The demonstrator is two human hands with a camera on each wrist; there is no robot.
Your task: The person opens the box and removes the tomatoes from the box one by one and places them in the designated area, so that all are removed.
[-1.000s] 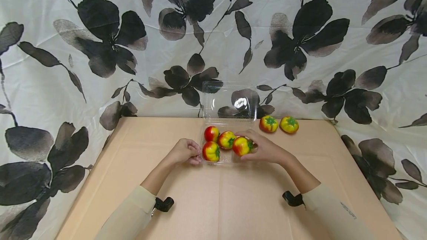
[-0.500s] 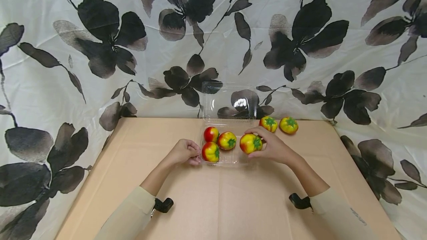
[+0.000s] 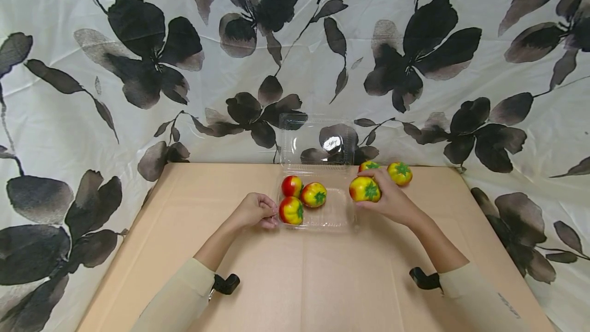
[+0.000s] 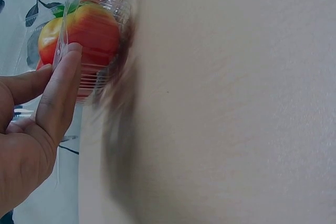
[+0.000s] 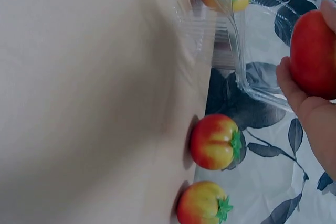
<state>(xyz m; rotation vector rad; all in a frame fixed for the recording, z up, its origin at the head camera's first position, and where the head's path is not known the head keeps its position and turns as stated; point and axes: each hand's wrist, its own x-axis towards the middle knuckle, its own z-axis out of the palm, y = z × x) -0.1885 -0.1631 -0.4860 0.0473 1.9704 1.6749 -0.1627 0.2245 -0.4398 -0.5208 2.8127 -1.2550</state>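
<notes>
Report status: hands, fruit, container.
Left hand pinches container edge. Right hand grips one fruit. Three fruits inside, two fruits on table. Lid open.

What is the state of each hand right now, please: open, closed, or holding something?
Left hand: pinching the clear plastic clamshell container at its edge.
Right hand: holding a red-and-yellow fruit.

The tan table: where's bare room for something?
Free: between the sleeves, in front of the clear container; also left of the left hand. Crowded: the container's left part, holding three fruits, and behind the right hand, where two more sit.
</notes>
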